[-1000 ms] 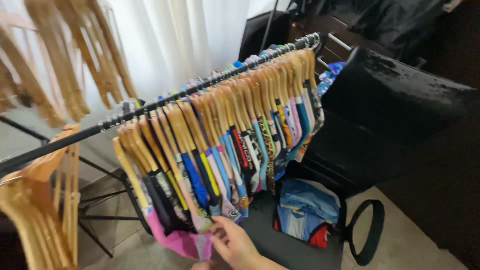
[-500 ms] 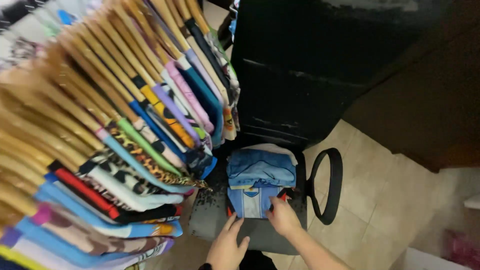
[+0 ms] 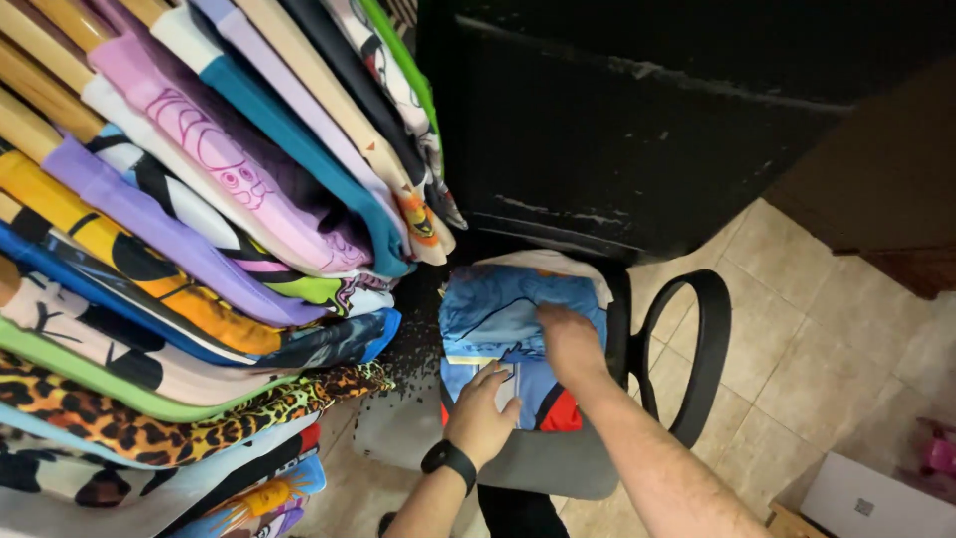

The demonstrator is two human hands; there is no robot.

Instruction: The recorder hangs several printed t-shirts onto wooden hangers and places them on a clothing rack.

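A folded blue shirt (image 3: pixel 498 314) with white, red and light-blue patches lies on the seat of a black office chair (image 3: pixel 617 149). My left hand (image 3: pixel 480 413), with a black wristband, rests its fingers on the shirt's near edge. My right hand (image 3: pixel 570 342) presses down on the top of the shirt, fingers curled into the fabric. A white garment (image 3: pixel 558 264) shows under the far edge of the blue one.
A packed row of colourful shirts on wooden hangers (image 3: pixel 179 229) fills the left side, close to the chair. The chair's round black armrest (image 3: pixel 697 349) stands at the right. Beige floor tiles (image 3: pixel 836 329) lie beyond, with a white box (image 3: pixel 876 503) at the bottom right.
The view has swung from the clothes rail down onto the chair seat and come closer. Both hands have moved onto the folded blue shirt.
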